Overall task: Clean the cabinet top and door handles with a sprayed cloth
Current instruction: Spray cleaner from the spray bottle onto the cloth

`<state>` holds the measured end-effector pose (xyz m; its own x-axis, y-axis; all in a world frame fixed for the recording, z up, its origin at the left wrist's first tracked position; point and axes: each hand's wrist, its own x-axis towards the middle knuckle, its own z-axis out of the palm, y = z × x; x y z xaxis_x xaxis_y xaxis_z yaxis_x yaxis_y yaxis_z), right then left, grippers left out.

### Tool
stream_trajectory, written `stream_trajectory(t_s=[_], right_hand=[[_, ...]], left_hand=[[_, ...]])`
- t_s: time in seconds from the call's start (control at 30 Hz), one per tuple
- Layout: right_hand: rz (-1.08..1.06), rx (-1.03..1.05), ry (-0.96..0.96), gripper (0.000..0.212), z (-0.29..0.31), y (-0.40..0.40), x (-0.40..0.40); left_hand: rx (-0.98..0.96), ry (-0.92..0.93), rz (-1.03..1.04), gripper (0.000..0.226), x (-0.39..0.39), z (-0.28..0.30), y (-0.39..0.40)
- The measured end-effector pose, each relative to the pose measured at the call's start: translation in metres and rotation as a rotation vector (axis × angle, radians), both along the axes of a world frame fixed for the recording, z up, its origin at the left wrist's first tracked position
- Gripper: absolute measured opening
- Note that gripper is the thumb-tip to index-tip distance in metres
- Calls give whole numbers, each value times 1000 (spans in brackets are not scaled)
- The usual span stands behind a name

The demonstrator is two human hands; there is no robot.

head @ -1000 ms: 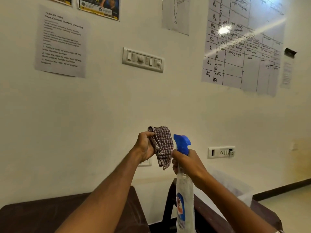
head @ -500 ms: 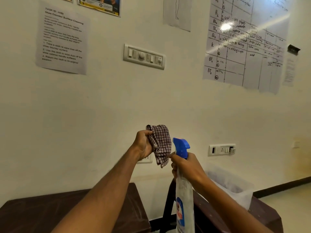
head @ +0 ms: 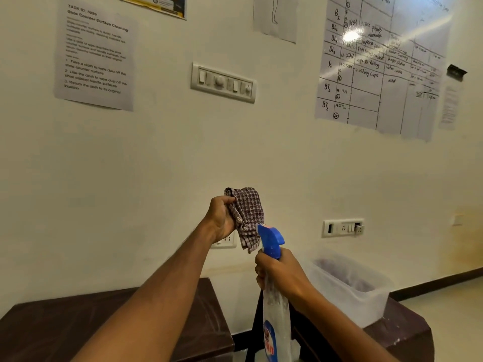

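My left hand is raised in front of the wall and grips a crumpled checked cloth. Just below and to the right, my right hand grips the neck of a clear spray bottle with a blue trigger head. The nozzle points at the cloth from very close. A dark brown cabinet top lies low at the left, under my left forearm. The door handles are out of sight.
A second dark cabinet at the lower right bears a translucent plastic bin. A gap separates the two cabinets. On the wall are a switch panel, a socket strip, a printed sheet and a whiteboard chart.
The view has tilted slightly downward, showing more of the cabinets. Both hands stay together with cloth and bottle; the bottle head sits a little lower against the cloth.
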<state>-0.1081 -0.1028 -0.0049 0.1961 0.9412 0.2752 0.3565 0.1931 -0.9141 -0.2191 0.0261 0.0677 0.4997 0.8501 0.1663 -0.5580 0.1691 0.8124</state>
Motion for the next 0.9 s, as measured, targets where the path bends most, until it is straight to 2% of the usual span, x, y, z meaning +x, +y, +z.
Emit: stream_trajectory(t_s=[0.27, 0.43, 0.63, 0.9], right_hand=[[35, 6, 54, 13, -10, -7, 5], [49, -58, -29, 10, -17, -12, 6], [3, 48, -6, 4, -6, -16, 13], [-76, 81, 2, 13, 13, -17, 28]], left_hand=[[9, 6, -7, 39, -1, 1, -1], [7, -3, -13, 39, 1, 2, -2], [12, 2, -36, 41, 8, 2, -6], [37, 0, -72, 38, 26, 4, -13]])
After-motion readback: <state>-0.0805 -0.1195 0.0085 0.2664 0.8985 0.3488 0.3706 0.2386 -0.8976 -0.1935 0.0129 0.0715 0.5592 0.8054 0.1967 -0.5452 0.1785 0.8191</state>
